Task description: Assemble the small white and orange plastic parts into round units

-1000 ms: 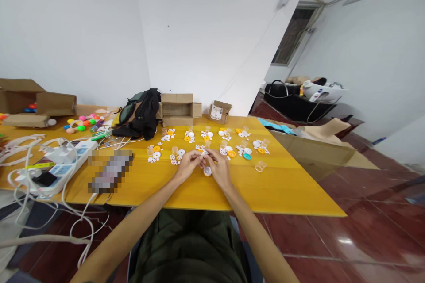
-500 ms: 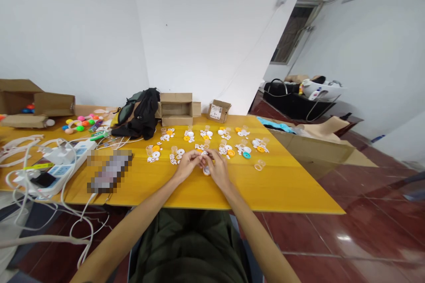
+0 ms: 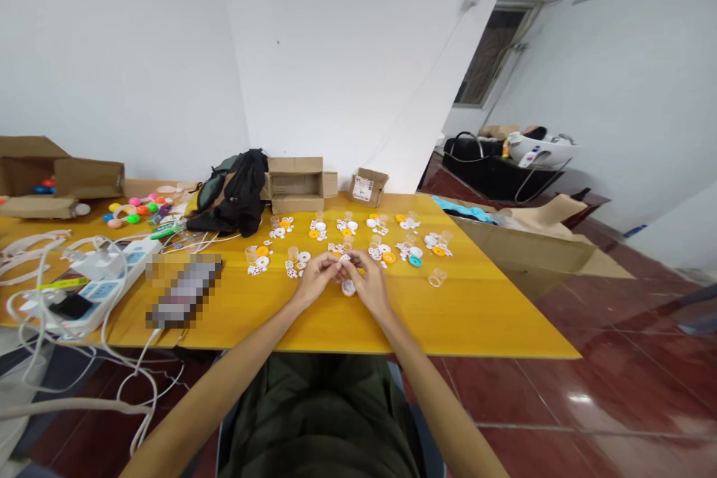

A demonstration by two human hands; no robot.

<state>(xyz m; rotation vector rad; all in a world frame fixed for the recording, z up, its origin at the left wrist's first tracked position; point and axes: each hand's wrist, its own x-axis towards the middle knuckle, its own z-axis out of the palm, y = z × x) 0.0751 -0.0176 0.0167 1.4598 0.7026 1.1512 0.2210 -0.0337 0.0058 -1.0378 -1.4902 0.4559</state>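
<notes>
Over the front middle of the table, my left hand [image 3: 317, 279] and my right hand [image 3: 365, 280] meet at their fingertips. Between them is a small white piece with dark holes [image 3: 344, 258], pinched by both hands. Just below the fingers a small round container [image 3: 348, 288] with a pale top stands on the table. Behind my hands lie groups of similar parts: white perforated pieces [image 3: 292, 269], white discs [image 3: 304, 257], orange rings [image 3: 388, 258], a teal ring [image 3: 414, 261] and clear cups [image 3: 250, 255]. My fingers partly hide the held piece.
On the yellow table [image 3: 476, 321], a phone [image 3: 187, 291] and a power strip [image 3: 120, 284] with tangled white cables lie left. A black bag [image 3: 240, 194], an open cardboard box [image 3: 296, 187] and a smaller box [image 3: 368, 187] stand at the back. Clear rings [image 3: 435, 280] lie right.
The small white piece shows a little more between my fingertips. Both hands stay in nearly the same place, and the view has shifted very slightly.
</notes>
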